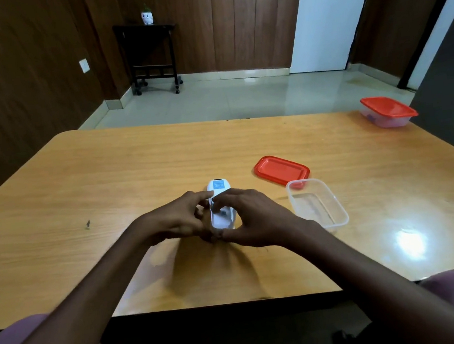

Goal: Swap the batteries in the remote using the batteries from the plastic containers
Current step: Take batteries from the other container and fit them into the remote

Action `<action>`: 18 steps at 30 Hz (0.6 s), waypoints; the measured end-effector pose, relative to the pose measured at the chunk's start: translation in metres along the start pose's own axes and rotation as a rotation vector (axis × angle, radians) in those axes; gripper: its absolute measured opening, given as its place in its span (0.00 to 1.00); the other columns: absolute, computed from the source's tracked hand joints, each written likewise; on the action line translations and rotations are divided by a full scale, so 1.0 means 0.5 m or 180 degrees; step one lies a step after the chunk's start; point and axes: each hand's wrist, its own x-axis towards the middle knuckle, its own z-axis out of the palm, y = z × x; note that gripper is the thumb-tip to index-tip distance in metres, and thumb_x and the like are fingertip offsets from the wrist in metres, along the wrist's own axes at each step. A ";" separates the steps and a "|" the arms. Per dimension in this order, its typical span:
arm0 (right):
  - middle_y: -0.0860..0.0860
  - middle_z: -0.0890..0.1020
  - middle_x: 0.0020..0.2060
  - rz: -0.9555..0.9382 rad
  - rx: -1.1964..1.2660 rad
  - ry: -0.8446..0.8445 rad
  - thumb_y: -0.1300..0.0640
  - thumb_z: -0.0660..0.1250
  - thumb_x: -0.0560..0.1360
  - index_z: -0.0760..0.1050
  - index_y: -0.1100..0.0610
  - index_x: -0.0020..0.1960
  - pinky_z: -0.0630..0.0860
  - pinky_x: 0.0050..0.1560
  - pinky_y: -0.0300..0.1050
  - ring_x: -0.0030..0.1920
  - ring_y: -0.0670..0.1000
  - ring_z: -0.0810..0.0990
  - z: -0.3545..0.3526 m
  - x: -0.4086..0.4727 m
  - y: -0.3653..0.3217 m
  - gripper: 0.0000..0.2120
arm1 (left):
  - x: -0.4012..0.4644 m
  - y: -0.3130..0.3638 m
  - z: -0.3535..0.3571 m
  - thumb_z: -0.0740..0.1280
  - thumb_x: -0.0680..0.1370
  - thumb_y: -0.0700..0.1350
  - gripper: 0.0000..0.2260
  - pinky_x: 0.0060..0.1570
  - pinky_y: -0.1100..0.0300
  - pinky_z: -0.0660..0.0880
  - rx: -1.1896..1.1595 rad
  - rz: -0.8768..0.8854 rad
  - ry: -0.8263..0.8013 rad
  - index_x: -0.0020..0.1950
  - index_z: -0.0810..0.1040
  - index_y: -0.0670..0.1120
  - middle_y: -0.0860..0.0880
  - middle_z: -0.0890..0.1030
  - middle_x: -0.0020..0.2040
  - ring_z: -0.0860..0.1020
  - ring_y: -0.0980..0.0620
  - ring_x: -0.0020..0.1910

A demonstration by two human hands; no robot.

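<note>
- Remote [219, 201] lies back-up near the middle of the desk [108, 185], a little toward the near edge, long axis pointing at the far edge. Battery bay appears open; something small and grey sits in it, probably a cell end or spring, view too blurred to say.
- Left hand [177, 220] grasps the remote from its left side, fingers curled around the edge, forefinger reaching over the top.
- Right hand [251, 220] grasps it from the right, thumb at the near end, fingers arched over the bay, fingertips pressing in.
- Both forearms come in from the near edge and converge on the remote; wrists low, close to the desk.
- Open tub [318, 203] stands just right of the right hand, looks empty; its red lid [280, 170] lies flat behind it. Lidded tub [388, 112] sits at the far right corner, well apart.
- Risks, judged: cell seated with polarity reversed, since fingers hide the markings; cell popping out off the spring if pressure slips; right wrist knocking the open tub on withdrawal; lidded tub needs a long reach.
</note>
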 end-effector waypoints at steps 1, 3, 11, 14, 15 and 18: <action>0.52 0.83 0.57 -0.0041 -0.0019 -0.0023 0.49 0.73 0.72 0.80 0.57 0.60 0.78 0.54 0.54 0.56 0.54 0.81 -0.002 0.000 0.001 0.19 | -0.001 -0.001 0.000 0.75 0.69 0.31 0.33 0.46 0.61 0.80 -0.0388 -0.0037 0.0025 0.72 0.71 0.48 0.47 0.77 0.57 0.80 0.59 0.44; 0.51 0.83 0.61 -0.0070 -0.0040 -0.0067 0.52 0.73 0.73 0.81 0.56 0.62 0.76 0.60 0.54 0.62 0.54 0.80 -0.003 -0.002 0.000 0.18 | 0.000 0.001 0.004 0.70 0.71 0.30 0.31 0.43 0.60 0.80 -0.0999 -0.0274 0.0255 0.73 0.70 0.42 0.45 0.78 0.56 0.80 0.53 0.42; 0.55 0.84 0.56 0.0072 0.0106 0.0013 0.59 0.71 0.74 0.81 0.60 0.59 0.67 0.57 0.36 0.56 0.54 0.79 0.018 -0.007 -0.002 0.14 | -0.012 0.040 0.024 0.60 0.78 0.29 0.14 0.27 0.63 0.78 -0.2310 -0.0739 0.0821 0.44 0.80 0.46 0.48 0.82 0.31 0.80 0.50 0.36; 0.52 0.81 0.51 0.0253 0.0139 0.0018 0.56 0.71 0.74 0.76 0.55 0.63 0.63 0.42 0.41 0.42 0.48 0.71 0.029 -0.009 0.005 0.17 | -0.012 0.048 0.033 0.61 0.76 0.28 0.13 0.40 0.54 0.82 -0.2575 -0.0887 0.1023 0.41 0.79 0.44 0.44 0.83 0.39 0.81 0.47 0.39; 0.51 0.80 0.50 0.0296 0.0201 -0.0001 0.56 0.71 0.75 0.76 0.55 0.63 0.63 0.41 0.42 0.39 0.48 0.70 0.030 -0.010 0.009 0.17 | -0.009 0.048 0.035 0.62 0.75 0.28 0.12 0.43 0.52 0.81 -0.2622 -0.0925 0.1065 0.41 0.78 0.43 0.43 0.83 0.39 0.81 0.46 0.39; 0.53 0.83 0.59 0.0463 0.0677 0.0115 0.55 0.73 0.74 0.76 0.53 0.61 0.78 0.49 0.50 0.49 0.49 0.82 0.030 -0.017 0.019 0.17 | -0.008 0.046 0.035 0.68 0.74 0.30 0.07 0.48 0.50 0.80 -0.2682 -0.0943 0.1051 0.44 0.80 0.41 0.43 0.84 0.38 0.81 0.47 0.40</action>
